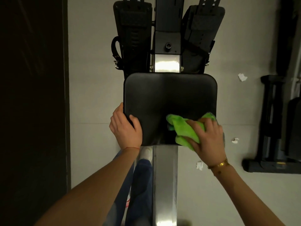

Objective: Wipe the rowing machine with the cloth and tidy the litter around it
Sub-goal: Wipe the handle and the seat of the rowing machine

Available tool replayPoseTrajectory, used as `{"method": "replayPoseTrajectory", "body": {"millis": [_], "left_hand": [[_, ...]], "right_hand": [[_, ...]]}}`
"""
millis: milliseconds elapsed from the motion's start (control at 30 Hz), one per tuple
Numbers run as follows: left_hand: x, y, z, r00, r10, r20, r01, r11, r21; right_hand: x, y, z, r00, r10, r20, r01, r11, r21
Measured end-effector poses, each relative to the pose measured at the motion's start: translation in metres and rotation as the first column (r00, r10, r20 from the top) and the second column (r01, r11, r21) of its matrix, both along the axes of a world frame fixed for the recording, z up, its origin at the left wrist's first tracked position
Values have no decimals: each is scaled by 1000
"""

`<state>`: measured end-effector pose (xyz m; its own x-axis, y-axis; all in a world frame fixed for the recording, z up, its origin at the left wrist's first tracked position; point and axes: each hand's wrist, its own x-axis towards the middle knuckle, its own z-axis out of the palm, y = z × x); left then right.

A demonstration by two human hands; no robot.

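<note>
Head view. The wiping step appears to be in hand. The right hand (207, 137) is curled round a bunched green cloth (184, 131) and presses it onto the near right part of the black seat (169, 98) of the rowing machine. The left hand (126, 127) clasps the seat's near left corner, thumb on top and fingers wrapped down the side, seemingly to steady it on the steel rail (165, 176).

The next move probably calls for carrying the cloth across the unwiped far and left parts of the seat, then on to the rail and the footrests (132, 33). The litter is not yet dealt with: three crumpled white scraps lie on the floor (91, 95) to the right of the machine, one far scrap (242, 77), one middle scraph (235, 140) and one near scrap (199, 165) just beside the right wrist.

Hidden or unclear: the tops of the footrests and the machine's front are cut off by the upper frame edge. Dark equipment (275, 121) at right is too dim to identify. The left margin is in shadow. The person's legs and a white shoe (146, 153) show between the forearms.
</note>
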<state>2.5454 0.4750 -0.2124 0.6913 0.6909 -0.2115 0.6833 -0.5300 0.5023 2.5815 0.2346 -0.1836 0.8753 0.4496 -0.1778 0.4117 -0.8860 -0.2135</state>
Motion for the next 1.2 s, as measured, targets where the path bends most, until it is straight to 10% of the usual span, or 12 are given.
{"method": "replayPoseTrajectory", "body": {"millis": [300, 567, 833, 1200], "left_hand": [[-2, 0, -2, 1000, -6, 7, 6, 1000, 12], [-1, 1, -3, 999, -6, 35, 6, 1000, 28], [-1, 0, -5, 999, -9, 51, 7, 999, 40], [-4, 1, -2, 997, -13, 72, 11, 999, 32]], "right_hand": [[126, 52, -14, 947, -276, 164, 278, 960, 6], [-2, 39, -10, 997, 42, 59, -42, 999, -9], [82, 100, -21, 958, -258, 122, 246, 964, 105], [-42, 51, -3, 995, 32, 92, -22, 994, -105]]}}
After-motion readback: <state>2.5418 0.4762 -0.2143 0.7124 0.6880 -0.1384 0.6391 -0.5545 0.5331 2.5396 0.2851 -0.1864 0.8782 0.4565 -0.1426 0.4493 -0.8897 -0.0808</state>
